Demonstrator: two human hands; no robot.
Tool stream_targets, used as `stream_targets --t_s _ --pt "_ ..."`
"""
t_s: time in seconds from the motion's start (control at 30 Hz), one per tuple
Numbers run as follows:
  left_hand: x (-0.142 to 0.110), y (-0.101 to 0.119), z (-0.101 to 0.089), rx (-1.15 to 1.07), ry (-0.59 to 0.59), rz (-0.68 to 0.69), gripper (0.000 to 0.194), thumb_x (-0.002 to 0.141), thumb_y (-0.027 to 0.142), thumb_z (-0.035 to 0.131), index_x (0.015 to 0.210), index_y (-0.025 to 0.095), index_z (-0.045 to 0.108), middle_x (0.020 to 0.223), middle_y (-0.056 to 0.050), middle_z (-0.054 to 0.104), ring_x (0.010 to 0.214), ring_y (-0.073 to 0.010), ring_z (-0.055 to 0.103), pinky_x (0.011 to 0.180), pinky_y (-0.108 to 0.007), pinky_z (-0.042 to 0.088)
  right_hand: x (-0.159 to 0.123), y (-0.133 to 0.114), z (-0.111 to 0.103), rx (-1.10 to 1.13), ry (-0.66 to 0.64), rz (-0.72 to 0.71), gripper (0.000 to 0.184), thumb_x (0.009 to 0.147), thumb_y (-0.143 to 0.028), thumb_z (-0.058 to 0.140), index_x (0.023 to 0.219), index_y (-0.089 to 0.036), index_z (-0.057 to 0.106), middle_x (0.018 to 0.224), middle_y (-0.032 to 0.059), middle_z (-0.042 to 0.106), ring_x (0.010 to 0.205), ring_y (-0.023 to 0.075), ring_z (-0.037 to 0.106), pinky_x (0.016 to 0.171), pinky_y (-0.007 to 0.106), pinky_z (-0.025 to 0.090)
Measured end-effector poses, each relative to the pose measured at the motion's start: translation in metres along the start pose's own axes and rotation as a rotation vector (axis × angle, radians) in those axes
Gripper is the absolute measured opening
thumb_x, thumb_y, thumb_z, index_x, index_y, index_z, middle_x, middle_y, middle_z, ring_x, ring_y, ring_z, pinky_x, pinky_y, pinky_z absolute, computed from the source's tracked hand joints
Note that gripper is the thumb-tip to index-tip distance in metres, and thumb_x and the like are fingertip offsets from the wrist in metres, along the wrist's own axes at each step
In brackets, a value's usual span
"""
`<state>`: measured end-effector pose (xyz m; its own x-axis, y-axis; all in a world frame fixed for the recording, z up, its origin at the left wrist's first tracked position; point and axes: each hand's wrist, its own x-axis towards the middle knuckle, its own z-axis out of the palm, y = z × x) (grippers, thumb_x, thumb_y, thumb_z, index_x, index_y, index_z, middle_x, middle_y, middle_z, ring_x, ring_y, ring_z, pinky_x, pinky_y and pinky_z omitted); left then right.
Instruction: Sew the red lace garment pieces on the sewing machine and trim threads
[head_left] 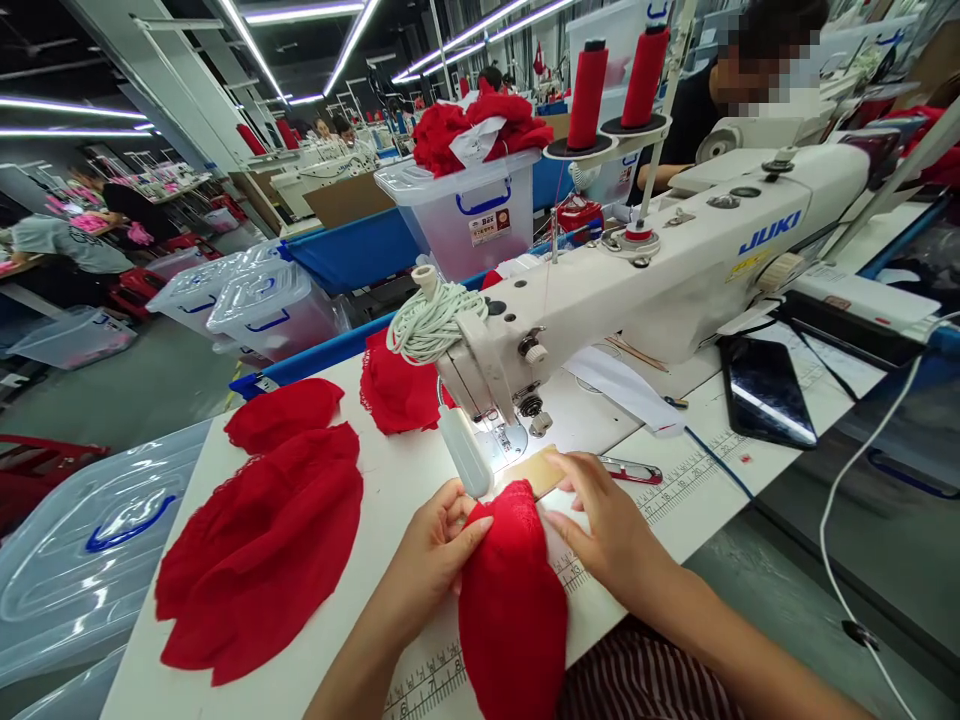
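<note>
My left hand (431,545) pinches the upper left edge of a red fabric piece (510,610), thumb on top. The piece has a lace-like band at its top and hangs over the table's front edge. My right hand (615,530) is at the fabric's right side, thumb and forefinger apart. Its forefinger touches or nearly touches a tan strip (536,472) on the machine bed. Just beyond my hands is the presser foot (501,440) of a white JUKI sewing machine (600,285), with a pale green-grey paddle-shaped part (463,450) hanging beside it.
Red fabric pieces (270,545) lie at left, another (397,385) behind the needle. Thread snips (634,471), a phone (766,390) and a white paper strip (622,385) lie at right. A clear bin (465,215) stands behind; a person (686,120) sits beyond the machine.
</note>
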<state>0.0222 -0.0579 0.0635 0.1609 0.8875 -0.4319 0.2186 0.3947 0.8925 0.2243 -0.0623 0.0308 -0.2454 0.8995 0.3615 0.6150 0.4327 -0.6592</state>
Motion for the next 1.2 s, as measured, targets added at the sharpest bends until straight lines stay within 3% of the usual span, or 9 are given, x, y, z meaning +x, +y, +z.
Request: stream_targets --t_s 0.1,0.23,0.4,0.53,0.67,0.9,1.2 --pt "-0.001 0.002 -0.002 -0.027 0.013 -0.034 0.056 0.066 0.044 0.074 0.110 0.022 0.047 0.077 0.005 0.048 0.054 -0.0081 0.046 0.042 -0.018 0.040 0.002 -0.004 -0.003 0.117 -0.162 0.181 0.028 0.094 -0.027 0.033 0.104 -0.018 0.057 0.090 0.0083 0.065 0.078 0.0210 0.062 0.068 0.035 0.051" --pt "-0.003 0.004 -0.001 -0.050 -0.023 -0.013 0.033 0.076 0.045 0.066 0.088 0.017 0.056 0.066 0.004 0.047 0.059 -0.0099 0.046 0.052 -0.020 0.045 0.002 -0.019 0.000 0.269 -0.232 0.246 0.032 0.093 -0.038 0.040 0.111 -0.018 0.057 0.100 0.0107 0.066 0.090 0.0258 0.062 0.078 0.041 0.049" --pt "-0.008 0.006 -0.004 -0.040 -0.108 0.056 0.026 0.079 0.042 0.064 0.085 0.018 0.056 0.068 0.004 0.051 0.054 -0.0090 0.052 0.052 -0.022 0.046 0.009 -0.023 0.005 0.917 -0.228 0.496 0.050 0.086 -0.042 0.056 0.129 -0.019 0.044 0.125 0.0124 0.058 0.109 0.0244 0.058 0.092 0.040 0.047" --pt "-0.009 0.006 -0.007 -0.034 -0.127 0.076 0.023 0.082 0.040 0.062 0.086 0.018 0.056 0.067 0.005 0.052 0.047 -0.0071 0.052 0.049 -0.020 0.042 0.017 -0.021 0.000 1.278 -0.313 0.601 0.045 0.081 -0.036 0.064 0.120 -0.018 0.051 0.117 0.0108 0.064 0.105 0.0233 0.061 0.093 0.039 0.046" --pt "-0.007 0.007 -0.005 -0.064 -0.118 0.097 0.023 0.080 0.039 0.064 0.087 0.018 0.062 0.073 0.003 0.056 0.053 -0.0069 0.052 0.056 -0.021 0.045 0.018 -0.020 -0.001 1.190 -0.227 0.539 0.027 0.083 -0.030 0.060 0.108 -0.019 0.059 0.106 0.0069 0.067 0.096 0.0208 0.062 0.086 0.036 0.049" --pt "-0.001 0.001 0.005 -0.170 0.053 0.093 0.026 0.073 0.040 0.071 0.069 0.016 0.061 0.066 0.003 0.051 0.060 -0.0085 0.045 0.058 -0.020 0.044 0.022 -0.020 0.006 0.869 -0.125 0.438 0.026 0.083 -0.030 0.055 0.105 -0.018 0.060 0.107 0.0076 0.061 0.097 0.0212 0.060 0.082 0.033 0.048" --pt "0.001 -0.003 0.009 -0.340 0.030 -0.012 0.026 0.070 0.040 0.075 0.074 0.016 0.067 0.064 0.003 0.054 0.056 -0.0070 0.045 0.055 -0.019 0.047 0.026 -0.020 0.007 0.707 -0.062 0.370 0.017 0.085 -0.022 0.047 0.099 -0.020 0.057 0.099 0.0050 0.064 0.092 0.0184 0.060 0.085 0.032 0.047"
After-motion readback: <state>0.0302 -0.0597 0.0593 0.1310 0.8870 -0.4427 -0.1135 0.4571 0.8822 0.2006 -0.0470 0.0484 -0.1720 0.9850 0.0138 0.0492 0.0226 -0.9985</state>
